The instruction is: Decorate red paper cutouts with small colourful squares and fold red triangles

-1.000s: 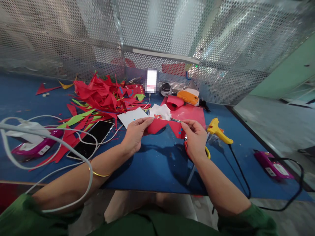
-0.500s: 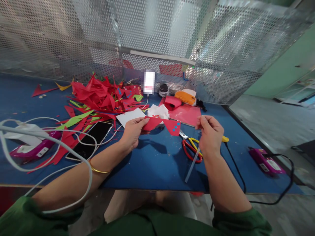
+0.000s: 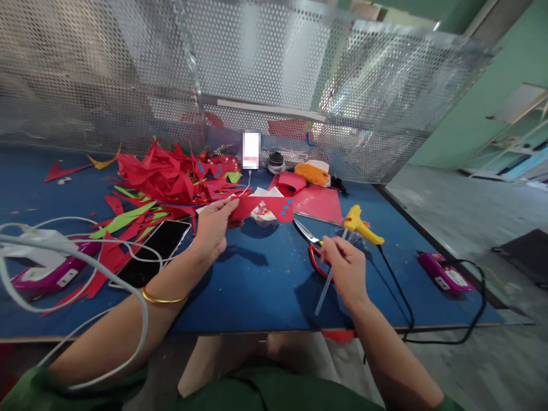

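My left hand (image 3: 213,227) pinches one end of a red paper strip (image 3: 284,210) with a cut-out notch and blue dots near its far end. The strip is held above the table, in front of a crumpled white paper (image 3: 263,212) with small coloured bits. My right hand (image 3: 346,267) is closed, its fingertips at the yellow handle of the scissors (image 3: 306,231), which it partly covers. Whether it grips that handle is hidden. Beside it stands a yellow glue gun (image 3: 360,224), with a translucent glue stick (image 3: 324,294) sticking out toward me.
A heap of red and green paper scraps (image 3: 154,171) spreads at left, by a black phone (image 3: 160,251) and white cables. Red sheets (image 3: 319,202) and an orange packet (image 3: 311,172) lie behind. A purple power strip (image 3: 443,273) sits at right, its black cord hanging over the edge.
My right hand has moved down and left to the scissors' handle, uncovering the glue gun. The red strip has turned in my left hand, and the view has shifted slightly.
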A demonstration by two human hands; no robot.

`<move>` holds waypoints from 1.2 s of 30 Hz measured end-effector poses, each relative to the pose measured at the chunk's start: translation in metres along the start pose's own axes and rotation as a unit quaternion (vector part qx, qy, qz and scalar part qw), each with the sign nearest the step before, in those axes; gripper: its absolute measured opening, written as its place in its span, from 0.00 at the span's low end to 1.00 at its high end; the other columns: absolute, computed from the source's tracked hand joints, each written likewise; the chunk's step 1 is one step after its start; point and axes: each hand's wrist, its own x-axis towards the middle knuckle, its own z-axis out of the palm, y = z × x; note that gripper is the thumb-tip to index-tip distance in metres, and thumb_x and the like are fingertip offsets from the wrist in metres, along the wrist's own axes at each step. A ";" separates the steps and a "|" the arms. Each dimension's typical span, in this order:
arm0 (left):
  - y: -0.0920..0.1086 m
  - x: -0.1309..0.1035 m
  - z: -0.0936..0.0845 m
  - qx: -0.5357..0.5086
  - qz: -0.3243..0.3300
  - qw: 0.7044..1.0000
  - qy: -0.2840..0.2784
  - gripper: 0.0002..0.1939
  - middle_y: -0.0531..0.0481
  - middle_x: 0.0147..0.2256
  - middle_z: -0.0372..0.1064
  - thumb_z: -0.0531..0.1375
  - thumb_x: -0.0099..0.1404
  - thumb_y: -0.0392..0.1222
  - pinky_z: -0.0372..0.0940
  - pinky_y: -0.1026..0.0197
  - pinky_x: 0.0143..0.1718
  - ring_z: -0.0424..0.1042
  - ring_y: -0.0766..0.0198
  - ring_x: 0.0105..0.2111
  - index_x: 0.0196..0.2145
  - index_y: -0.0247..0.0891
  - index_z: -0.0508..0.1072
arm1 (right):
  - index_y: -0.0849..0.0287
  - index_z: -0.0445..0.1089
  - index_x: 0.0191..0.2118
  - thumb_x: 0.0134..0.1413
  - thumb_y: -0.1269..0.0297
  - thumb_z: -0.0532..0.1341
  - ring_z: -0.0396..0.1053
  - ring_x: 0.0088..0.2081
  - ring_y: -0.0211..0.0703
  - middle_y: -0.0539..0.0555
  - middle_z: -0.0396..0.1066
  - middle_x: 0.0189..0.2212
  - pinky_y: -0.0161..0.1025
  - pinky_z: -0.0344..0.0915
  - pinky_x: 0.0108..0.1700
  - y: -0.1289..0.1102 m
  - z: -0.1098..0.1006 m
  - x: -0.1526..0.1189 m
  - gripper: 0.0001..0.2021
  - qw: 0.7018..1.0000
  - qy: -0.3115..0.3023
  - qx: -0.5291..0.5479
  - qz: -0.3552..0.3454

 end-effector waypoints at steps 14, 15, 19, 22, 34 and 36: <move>0.004 -0.013 -0.017 0.064 -0.046 0.995 -0.066 0.13 0.49 0.25 0.77 0.72 0.47 0.45 0.65 0.67 0.20 0.72 0.66 0.22 0.31 0.35 0.81 | 0.65 0.58 0.63 0.56 0.65 0.55 0.66 0.58 0.60 0.69 0.67 0.58 0.55 0.62 0.57 0.022 -0.068 0.060 0.28 0.876 -0.037 -0.441 -0.192; 0.004 -0.013 -0.018 0.067 -0.046 0.994 -0.069 0.13 0.49 0.25 0.77 0.72 0.48 0.45 0.65 0.67 0.20 0.72 0.66 0.22 0.31 0.36 0.81 | 0.66 0.58 0.62 0.54 0.68 0.55 0.65 0.59 0.62 0.71 0.65 0.59 0.55 0.61 0.58 0.025 -0.078 0.070 0.29 0.841 -0.032 -0.508 -0.184; 0.004 -0.011 -0.021 0.080 -0.044 0.992 -0.084 0.10 0.49 0.25 0.76 0.70 0.50 0.44 0.64 0.67 0.20 0.71 0.67 0.21 0.30 0.37 0.81 | 0.65 0.66 0.54 0.51 0.72 0.56 0.68 0.55 0.60 0.69 0.69 0.56 0.52 0.63 0.53 0.038 -0.100 0.095 0.23 0.736 -0.124 -0.658 -0.099; 0.003 -0.012 -0.021 0.088 -0.048 0.991 -0.093 0.08 0.50 0.24 0.75 0.69 0.51 0.43 0.63 0.68 0.20 0.69 0.68 0.21 0.29 0.37 0.81 | 0.62 0.69 0.48 0.52 0.74 0.55 0.73 0.47 0.55 0.65 0.73 0.49 0.46 0.65 0.43 0.045 -0.098 0.102 0.17 0.705 -0.178 -0.683 -0.062; -0.003 -0.012 -0.019 0.088 -0.049 0.988 -0.114 0.04 0.46 0.23 0.74 0.67 0.55 0.42 0.64 0.66 0.19 0.68 0.67 0.20 0.26 0.40 0.81 | 0.66 0.69 0.48 0.51 0.77 0.56 0.72 0.43 0.53 0.66 0.70 0.44 0.42 0.64 0.41 0.051 -0.092 0.102 0.17 0.709 -0.141 -0.688 -0.064; -0.002 -0.013 -0.018 0.089 -0.050 0.989 -0.111 0.04 0.46 0.24 0.74 0.66 0.56 0.41 0.63 0.66 0.19 0.69 0.67 0.20 0.26 0.40 0.81 | 0.65 0.68 0.50 0.52 0.76 0.56 0.72 0.45 0.53 0.66 0.69 0.47 0.43 0.65 0.43 0.049 -0.093 0.101 0.18 0.721 -0.131 -0.678 -0.063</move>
